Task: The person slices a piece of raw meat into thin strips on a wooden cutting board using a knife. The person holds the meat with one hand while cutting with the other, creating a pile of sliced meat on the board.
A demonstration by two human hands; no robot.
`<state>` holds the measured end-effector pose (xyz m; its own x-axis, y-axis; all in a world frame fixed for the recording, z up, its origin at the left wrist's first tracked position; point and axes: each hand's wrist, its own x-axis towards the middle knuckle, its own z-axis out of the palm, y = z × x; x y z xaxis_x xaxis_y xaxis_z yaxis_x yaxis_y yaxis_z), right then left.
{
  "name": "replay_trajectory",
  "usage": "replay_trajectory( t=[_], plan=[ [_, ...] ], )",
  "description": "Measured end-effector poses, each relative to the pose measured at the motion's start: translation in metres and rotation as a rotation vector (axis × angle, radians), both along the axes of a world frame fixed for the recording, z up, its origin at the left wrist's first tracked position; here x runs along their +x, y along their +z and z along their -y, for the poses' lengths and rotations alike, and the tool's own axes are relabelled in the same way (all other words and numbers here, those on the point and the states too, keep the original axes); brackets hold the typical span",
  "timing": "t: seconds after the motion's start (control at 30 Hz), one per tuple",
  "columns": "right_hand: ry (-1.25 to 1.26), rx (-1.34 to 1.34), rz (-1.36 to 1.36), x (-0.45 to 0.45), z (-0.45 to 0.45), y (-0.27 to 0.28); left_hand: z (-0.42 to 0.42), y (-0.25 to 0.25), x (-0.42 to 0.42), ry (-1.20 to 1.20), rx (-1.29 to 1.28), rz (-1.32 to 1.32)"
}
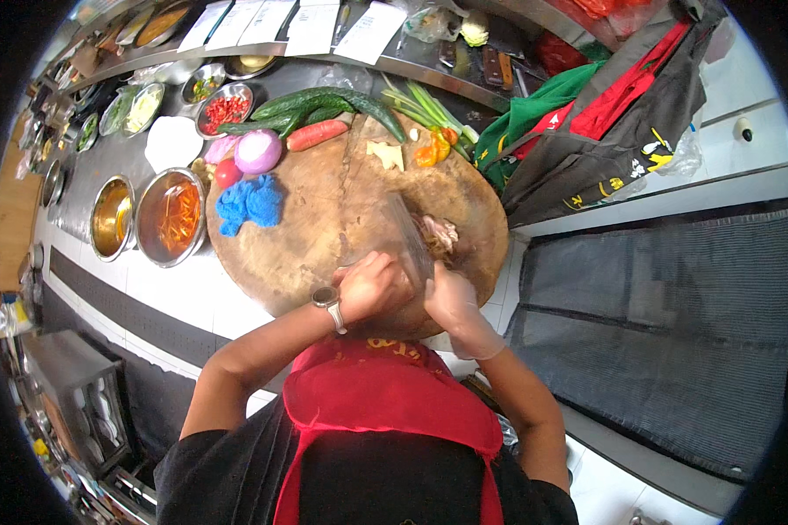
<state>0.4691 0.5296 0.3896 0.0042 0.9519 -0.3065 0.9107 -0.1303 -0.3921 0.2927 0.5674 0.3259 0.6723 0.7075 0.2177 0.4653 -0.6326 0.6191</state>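
My right hand, in a clear plastic glove, grips a wide-bladed cleaver over a round wooden chopping block. The blade is blurred and points away from me. My left hand, with a watch at its wrist, is bent over the block just left of the blade; what lies under its fingers is mostly hidden. To the right of the blade sits a small heap of sliced meat. A crumpled blue cloth lies on the block's left side, near a tomato and a peeled purple onion.
Along the block's far edge lie cucumbers, a carrot piece, ginger, orange peppers and scallions. Metal bowls, one with shredded carrot in liquid, stand left. Aprons hang at the right.
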Motion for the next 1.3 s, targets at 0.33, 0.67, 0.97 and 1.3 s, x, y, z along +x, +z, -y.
replay_trajectory(
  t=[0.33,0.67,0.97,1.3],
  plan=[
    [0.104,-0.245,0.049,0.008,0.037,0.03,0.004,-0.002,-0.01,-0.01,0.012,0.046],
    [0.104,-0.162,0.04,-0.02,-0.001,0.008,0.0,0.004,-0.012,0.002,0.014,0.057],
    [0.107,-0.27,0.049,-0.003,0.021,0.04,0.0,0.002,-0.011,0.018,0.013,0.089],
    [0.052,-0.146,0.009,-0.03,-0.006,0.001,-0.001,0.001,-0.01,-0.027,0.001,0.105]
  ],
)
